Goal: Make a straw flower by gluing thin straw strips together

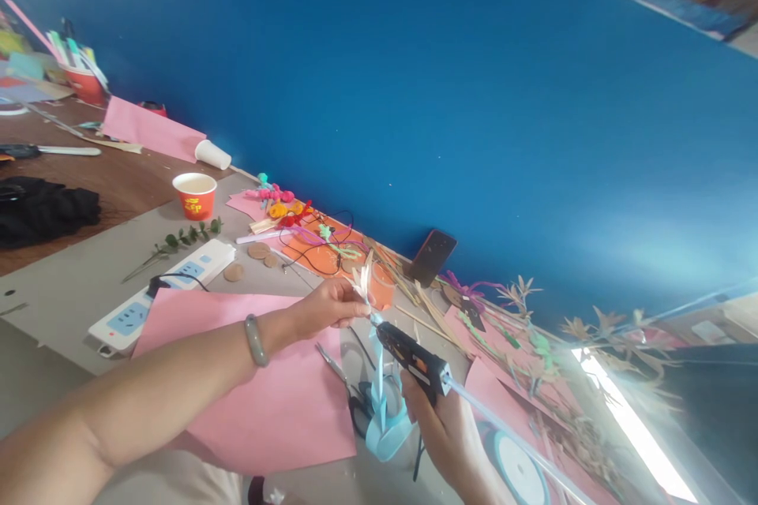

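Between its thumb and fingers, my left hand [323,309] pinches a small pale dried flower [362,282] near its base. A light blue ribbon [384,435] hangs from the flower's lower end and lies curled on the table. My right hand [444,430] is wrapped around a black hot glue gun [414,355], whose nozzle is at the ribbon's top, just below the left fingertips. Whether the nozzle touches the ribbon I cannot tell. A long clear glue stick [515,434] sticks out of the gun's back. Scissors [335,365], partly under the ribbon, lie beside pink paper [266,402].
A white power strip [127,321], eucalyptus sprig [178,241] and red paper cup [196,197] stand to the left. Along the blue partition [379,79] lie orange paper [320,248], pipe cleaners and dried stems. A phone [434,256] leans there. A ribbon roll [521,469] sits lower right.
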`<state>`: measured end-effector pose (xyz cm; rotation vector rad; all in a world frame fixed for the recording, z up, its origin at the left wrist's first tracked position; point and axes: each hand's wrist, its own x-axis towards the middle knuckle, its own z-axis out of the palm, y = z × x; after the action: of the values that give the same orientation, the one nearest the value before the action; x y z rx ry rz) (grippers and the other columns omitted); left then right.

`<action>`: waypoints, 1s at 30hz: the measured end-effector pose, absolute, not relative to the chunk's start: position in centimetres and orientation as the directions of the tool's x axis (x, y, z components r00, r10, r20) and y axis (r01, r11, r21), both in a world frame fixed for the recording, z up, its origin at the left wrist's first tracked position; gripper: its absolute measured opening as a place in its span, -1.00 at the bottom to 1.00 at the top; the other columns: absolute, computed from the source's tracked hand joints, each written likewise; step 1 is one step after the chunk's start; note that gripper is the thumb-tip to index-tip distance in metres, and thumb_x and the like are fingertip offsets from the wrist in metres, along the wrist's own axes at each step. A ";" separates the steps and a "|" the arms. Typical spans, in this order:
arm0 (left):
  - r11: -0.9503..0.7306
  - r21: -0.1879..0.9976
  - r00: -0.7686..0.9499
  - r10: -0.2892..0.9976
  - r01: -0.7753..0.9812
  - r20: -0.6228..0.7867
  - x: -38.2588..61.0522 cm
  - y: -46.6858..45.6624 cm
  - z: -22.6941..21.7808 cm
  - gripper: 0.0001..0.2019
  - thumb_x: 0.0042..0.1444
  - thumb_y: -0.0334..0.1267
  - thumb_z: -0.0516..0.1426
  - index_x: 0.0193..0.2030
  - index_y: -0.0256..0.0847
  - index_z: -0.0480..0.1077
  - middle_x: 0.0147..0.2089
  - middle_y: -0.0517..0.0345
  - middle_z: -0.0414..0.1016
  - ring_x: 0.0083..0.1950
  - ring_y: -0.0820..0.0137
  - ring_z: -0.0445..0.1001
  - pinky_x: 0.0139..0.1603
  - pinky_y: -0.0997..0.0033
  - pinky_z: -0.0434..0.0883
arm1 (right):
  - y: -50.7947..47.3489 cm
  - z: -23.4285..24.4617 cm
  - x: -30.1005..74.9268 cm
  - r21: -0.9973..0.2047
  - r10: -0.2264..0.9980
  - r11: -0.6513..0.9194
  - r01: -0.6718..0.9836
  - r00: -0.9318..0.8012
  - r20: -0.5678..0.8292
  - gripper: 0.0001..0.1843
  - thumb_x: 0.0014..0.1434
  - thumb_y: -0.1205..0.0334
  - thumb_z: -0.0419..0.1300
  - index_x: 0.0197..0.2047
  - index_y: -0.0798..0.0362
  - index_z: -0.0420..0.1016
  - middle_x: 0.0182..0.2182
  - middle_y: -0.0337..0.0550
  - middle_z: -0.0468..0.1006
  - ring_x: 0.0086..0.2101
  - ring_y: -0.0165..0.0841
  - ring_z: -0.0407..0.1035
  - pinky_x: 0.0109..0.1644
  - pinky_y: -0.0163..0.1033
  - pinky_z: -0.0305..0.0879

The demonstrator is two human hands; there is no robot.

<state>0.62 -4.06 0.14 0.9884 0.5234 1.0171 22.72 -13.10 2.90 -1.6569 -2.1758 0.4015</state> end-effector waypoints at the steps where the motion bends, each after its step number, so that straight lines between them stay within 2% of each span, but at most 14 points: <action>1: 0.170 0.874 0.462 0.884 -0.456 0.070 0.6 -4.1 0.2 -0.78 -0.11 -0.24 0.31 -0.44 -0.33 0.39 -0.54 0.28 0.32 -0.63 0.68 0.09 -0.62 0.54 -0.03 | -13.1 2.8 22.7 -0.443 0.964 0.266 0.856 -0.231 0.132 -0.55 0.29 -0.07 -0.08 -0.43 0.04 0.39 -0.67 -0.19 0.39 -0.60 -0.32 0.29 -0.56 -0.27 0.20; 17: 0.168 0.872 0.454 0.889 -0.460 0.068 0.4 -4.0 0.3 -0.74 -0.15 -0.20 0.33 -0.36 -0.31 0.44 -0.53 0.26 0.35 -0.63 0.66 0.11 -0.62 0.54 -0.01 | -13.0 2.6 23.2 -0.455 0.963 0.269 0.849 -0.226 0.147 -0.56 0.29 -0.06 -0.11 -0.39 0.05 0.38 -0.67 -0.23 0.34 -0.62 -0.35 0.25 -0.59 -0.29 0.17; 23: 0.132 0.883 0.466 0.878 -0.450 0.106 0.6 -4.1 -0.3 -0.79 -0.10 -0.24 0.31 -0.37 -0.32 0.45 -0.59 0.31 0.27 -0.62 0.65 0.12 -0.61 0.54 0.02 | -13.0 3.0 22.9 -0.463 0.966 0.260 0.848 -0.233 0.116 -0.54 0.29 -0.07 -0.11 -0.40 0.06 0.38 -0.68 -0.25 0.34 -0.63 -0.37 0.26 -0.56 -0.31 0.20; 30: 0.160 0.870 0.469 0.878 -0.467 0.090 0.4 -4.1 0.4 -0.73 -0.13 -0.23 0.32 -0.31 -0.33 0.46 -0.50 0.22 0.37 -0.62 0.66 0.12 -0.62 0.55 -0.01 | -13.2 2.8 23.3 -0.472 0.969 0.246 0.847 -0.212 0.125 -0.52 0.26 -0.12 -0.07 -0.43 0.06 0.40 -0.70 -0.24 0.34 -0.63 -0.36 0.26 -0.59 -0.32 0.17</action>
<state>0.38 -4.08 0.37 1.0010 0.4998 1.0196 23.31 -13.25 2.80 -1.6619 -2.1331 0.4264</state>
